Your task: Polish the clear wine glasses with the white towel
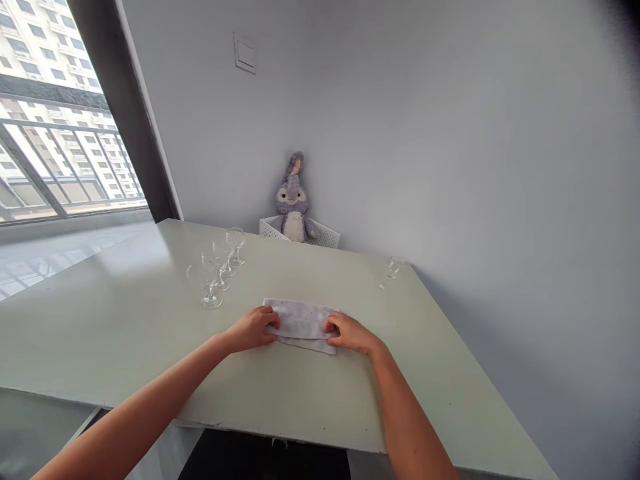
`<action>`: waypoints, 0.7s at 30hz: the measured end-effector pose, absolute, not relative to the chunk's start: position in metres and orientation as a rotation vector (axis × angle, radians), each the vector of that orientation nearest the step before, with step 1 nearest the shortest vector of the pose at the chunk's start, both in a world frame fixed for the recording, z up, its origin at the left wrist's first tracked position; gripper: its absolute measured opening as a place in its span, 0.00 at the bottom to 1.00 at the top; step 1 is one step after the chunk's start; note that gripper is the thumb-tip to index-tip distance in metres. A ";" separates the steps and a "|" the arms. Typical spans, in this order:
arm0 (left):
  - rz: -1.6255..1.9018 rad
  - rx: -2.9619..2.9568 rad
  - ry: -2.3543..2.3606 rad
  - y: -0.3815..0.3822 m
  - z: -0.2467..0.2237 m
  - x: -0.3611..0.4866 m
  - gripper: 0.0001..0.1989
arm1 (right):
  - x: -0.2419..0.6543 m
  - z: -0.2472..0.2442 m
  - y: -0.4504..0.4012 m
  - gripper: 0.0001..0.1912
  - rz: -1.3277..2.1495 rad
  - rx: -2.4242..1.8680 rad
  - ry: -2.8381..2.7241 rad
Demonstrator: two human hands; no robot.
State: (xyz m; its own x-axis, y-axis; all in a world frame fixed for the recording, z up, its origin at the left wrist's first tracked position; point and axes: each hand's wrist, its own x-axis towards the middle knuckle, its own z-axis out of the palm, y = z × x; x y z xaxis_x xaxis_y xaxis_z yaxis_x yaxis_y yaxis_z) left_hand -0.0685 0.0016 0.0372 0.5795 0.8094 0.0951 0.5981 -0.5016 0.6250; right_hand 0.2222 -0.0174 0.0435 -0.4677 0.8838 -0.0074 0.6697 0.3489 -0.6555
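Observation:
A pale grey cloth (303, 320), folded over on itself, lies on the table in front of me. Its lower layer sticks out a little along the near edge. My left hand (257, 328) grips the cloth's left end with curled fingers. At the right end, my right hand (347, 331) pinches the cloth between thumb and fingers. Both forearms reach in from the near edge of the table.
Several clear stemmed glasses (212, 297) stand in a row at the left on the pale green table (125, 320). Another small glass (396, 267) is near the right edge, beside a small white bit (382, 287). Behind the table, a plush rabbit (293, 207) sits in a white basket (327, 236).

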 end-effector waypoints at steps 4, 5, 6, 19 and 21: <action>0.565 2.159 1.128 0.004 0.037 -0.072 0.07 | 0.224 0.043 -0.014 0.11 0.859 -1.358 -2.268; 0.586 2.121 1.143 0.005 0.036 -0.073 0.07 | 0.224 0.042 -0.013 0.11 0.858 -1.362 -2.242; 0.606 2.078 1.162 0.006 0.036 -0.073 0.07 | 0.225 0.042 -0.013 0.11 0.855 -1.367 -2.213; 0.510 2.264 1.134 0.014 0.043 -0.067 0.15 | 0.216 0.033 -0.005 0.11 0.533 -1.455 -1.869; 0.472 2.309 1.148 0.014 0.041 -0.064 0.10 | 0.213 0.032 -0.004 0.12 0.447 -1.448 -1.832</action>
